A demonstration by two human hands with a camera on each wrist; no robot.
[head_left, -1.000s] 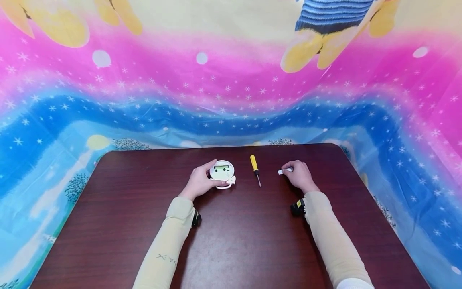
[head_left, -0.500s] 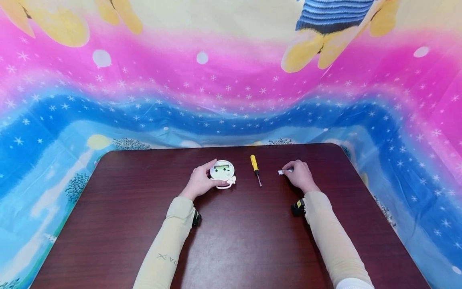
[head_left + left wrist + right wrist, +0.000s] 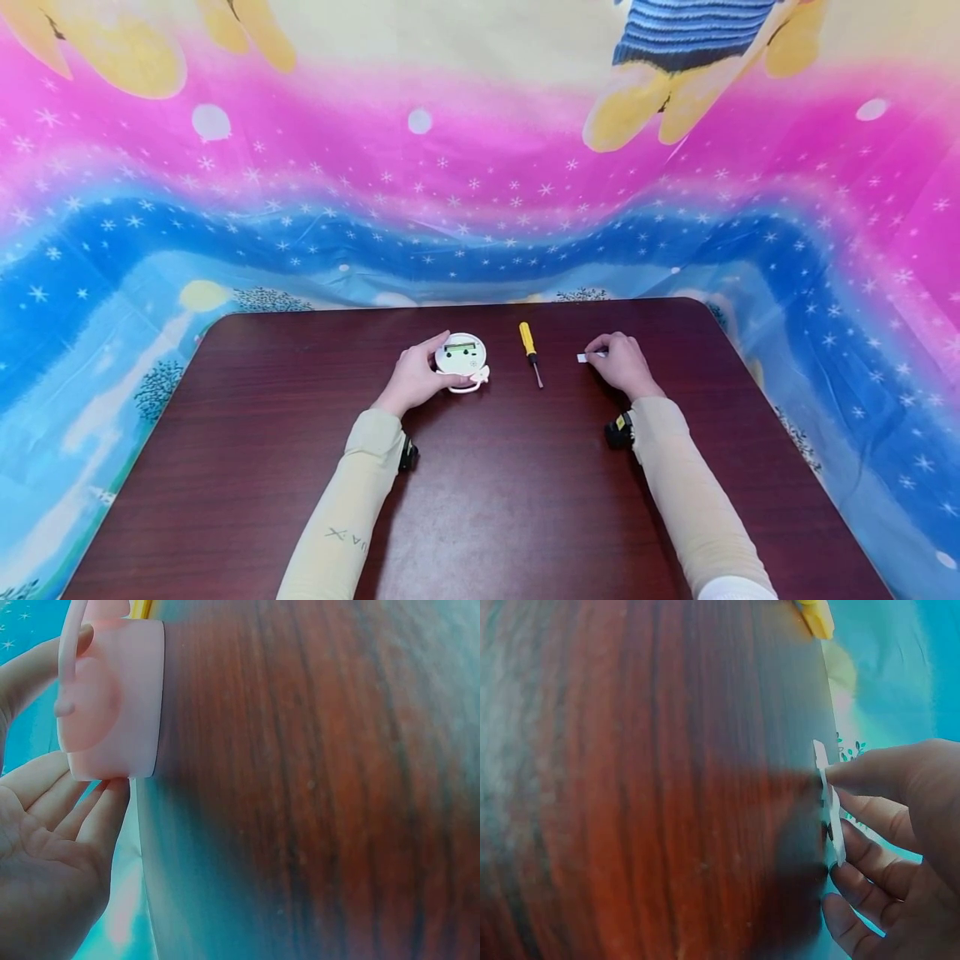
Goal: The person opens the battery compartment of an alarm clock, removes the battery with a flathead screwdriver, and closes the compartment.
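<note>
My left hand (image 3: 417, 377) holds a small round white-and-pink alarm clock (image 3: 459, 362) by its side, thumb at the near edge and fingers at the far side. Its back faces up, showing an uncovered battery slot and dark knobs. In the left wrist view the pink case (image 3: 124, 705) stands on the table, with a loop-shaped handle. Well to the right, my right hand (image 3: 624, 363) pinches a small flat white battery cover (image 3: 582, 358) between thumb and fingers. The right wrist view has this thin cover (image 3: 835, 825) edge-on, close to the tabletop.
Between the hands lies a screwdriver (image 3: 528, 343) with a yellow handle, its tip toward me. The dark brown wooden table (image 3: 495, 500) has rounded far corners. A colourful printed cloth (image 3: 480, 208) hangs behind and beside it.
</note>
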